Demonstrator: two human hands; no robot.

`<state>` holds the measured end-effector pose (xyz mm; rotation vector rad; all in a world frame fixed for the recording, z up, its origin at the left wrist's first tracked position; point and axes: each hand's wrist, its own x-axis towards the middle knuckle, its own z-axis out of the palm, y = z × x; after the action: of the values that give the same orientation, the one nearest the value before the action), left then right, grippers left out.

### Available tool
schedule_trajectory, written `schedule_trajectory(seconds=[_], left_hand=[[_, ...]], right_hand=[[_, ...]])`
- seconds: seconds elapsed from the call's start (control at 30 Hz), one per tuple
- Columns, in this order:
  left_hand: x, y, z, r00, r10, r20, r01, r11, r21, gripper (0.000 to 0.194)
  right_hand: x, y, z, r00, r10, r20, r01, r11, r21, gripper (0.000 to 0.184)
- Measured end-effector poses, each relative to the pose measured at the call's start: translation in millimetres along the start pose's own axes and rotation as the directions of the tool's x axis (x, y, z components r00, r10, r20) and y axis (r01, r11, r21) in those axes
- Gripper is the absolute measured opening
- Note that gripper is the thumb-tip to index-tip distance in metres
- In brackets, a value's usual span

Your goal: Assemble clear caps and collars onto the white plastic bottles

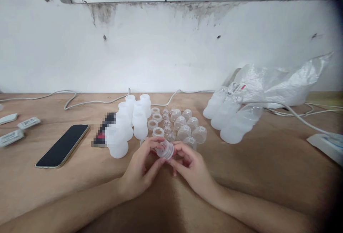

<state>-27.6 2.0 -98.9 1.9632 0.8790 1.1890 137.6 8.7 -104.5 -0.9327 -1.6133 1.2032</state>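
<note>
In front of my chest, a small translucent threaded screw ring (166,150) is held between my two hands. My left hand (144,161) grips its left side with thumb and fingers. Its right side is pinched by my right hand (191,163). Whether a teat sits inside the ring is too small to tell. Just beyond my fingers stand several loose screw rings (152,124), a column of small clear teats (167,123) and several clear domed caps (184,133). White bottle bodies (139,120) stand in rows on the left, their openings up.
Several capped bottles (232,127) stand at the right, before a clear plastic bag (281,83). A black phone (63,146) lies left, near small white packets (29,123). Cables (93,102) run along the wall. A white device (325,147) sits far right on the brown tabletop (254,176).
</note>
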Motion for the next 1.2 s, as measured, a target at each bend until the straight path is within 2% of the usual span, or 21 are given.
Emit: schedule_trajectory(seconds=[0.13, 0.23, 0.3, 0.4, 0.53, 0.67, 0.83, 1.1, 1.2], left_hand=[[0, -1, 1.8, 0.999, -0.013, -0.048, 0.011, 0.999, -0.035, 0.027], [1, -2, 1.5, 0.993, -0.070, -0.091, 0.062, 0.994, -0.086, 0.027], [2, -2, 1.2, 0.991, -0.099, -0.094, 0.087, 0.988, -0.125, 0.028], [2, -2, 0.7, 0.994, -0.102, -0.037, 0.094, 0.978, -0.185, 0.029], [2, -1, -0.6, 0.992, -0.114, 0.049, 0.122, 0.966, -0.229, 0.020], [3, 3, -3.1, 0.987, -0.108, 0.117, 0.126, 0.978, -0.164, 0.015], [3, 5, -4.2, 0.984, -0.097, 0.148, 0.111, 0.990, -0.086, 0.023], [3, 0, -4.5, 0.993, -0.106, 0.060, 0.110, 0.990, -0.083, 0.020], [4, -1, -5.8, 0.996, -0.077, 0.052, 0.080, 0.995, -0.058, 0.026]], right_hand=[[2, -2, -1, 0.999, -0.038, -0.021, 0.039, 0.998, 0.051, 0.009], [2, -1, -2, 0.996, -0.091, -0.007, 0.091, 0.995, 0.039, 0.013], [2, 0, -2, 0.997, -0.071, -0.015, 0.072, 0.996, 0.051, 0.016], [0, 0, -2, 0.998, -0.011, -0.054, 0.013, 0.999, 0.049, 0.012], [-2, -1, -2, 0.993, -0.046, -0.106, 0.046, 0.999, -0.004, 0.008], [-3, -2, -2, 0.990, -0.065, -0.127, 0.054, 0.995, -0.083, 0.008], [-3, -1, -3, 0.976, -0.147, -0.161, 0.104, 0.963, -0.249, 0.011], [-8, -1, -2, 0.977, -0.206, -0.054, 0.194, 0.966, -0.171, 0.018], [-8, -2, -3, 0.986, -0.164, -0.034, 0.157, 0.975, -0.156, 0.014]])
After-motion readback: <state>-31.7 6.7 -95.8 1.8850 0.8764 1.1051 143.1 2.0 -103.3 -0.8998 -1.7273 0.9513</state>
